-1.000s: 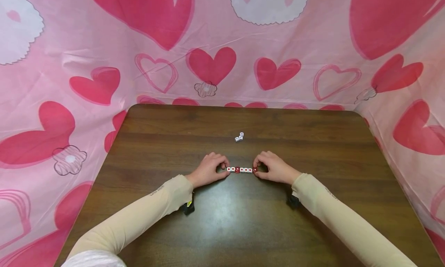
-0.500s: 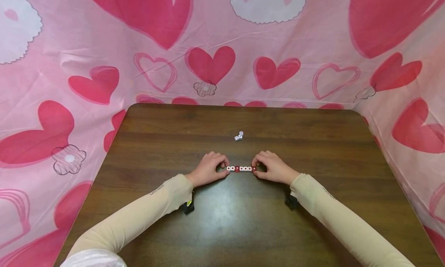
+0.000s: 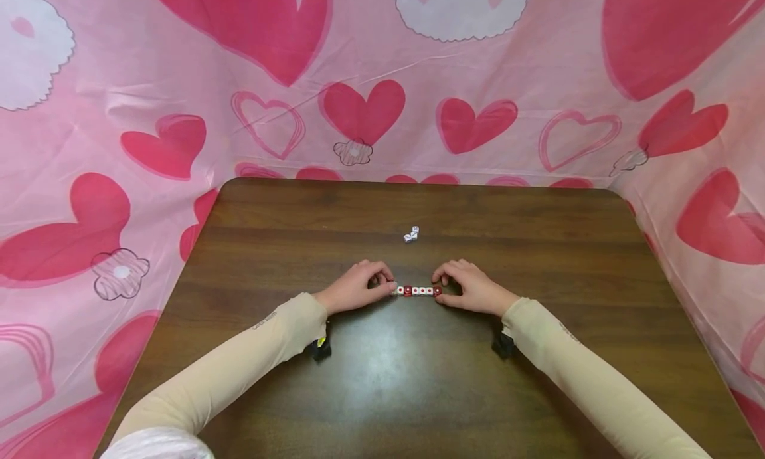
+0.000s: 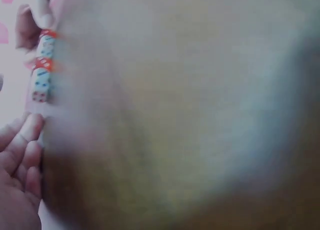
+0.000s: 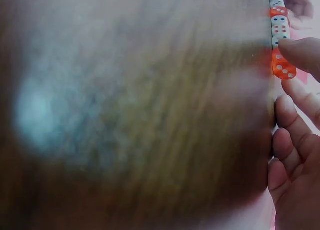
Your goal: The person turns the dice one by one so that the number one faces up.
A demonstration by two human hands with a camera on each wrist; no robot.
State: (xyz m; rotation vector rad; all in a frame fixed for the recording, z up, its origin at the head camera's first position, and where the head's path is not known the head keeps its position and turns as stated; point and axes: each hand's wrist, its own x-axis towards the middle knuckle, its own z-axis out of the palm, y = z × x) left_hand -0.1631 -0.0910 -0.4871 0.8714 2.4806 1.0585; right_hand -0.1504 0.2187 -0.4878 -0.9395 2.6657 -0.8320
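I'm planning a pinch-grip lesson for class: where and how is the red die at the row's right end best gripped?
Probably by its near and far faces, coming from the right: the red die is a small flat-sided cube, no die covers those faces, and the white die beside it blocks its left one. The right hand is at that end.

On my feed, the wood-grain tabletop shines glossily at lower centre; mid-frame, white dice look smooth plastic, red dice translucent. I see creased cloth backdrop up top, matt fabric sleeves below.
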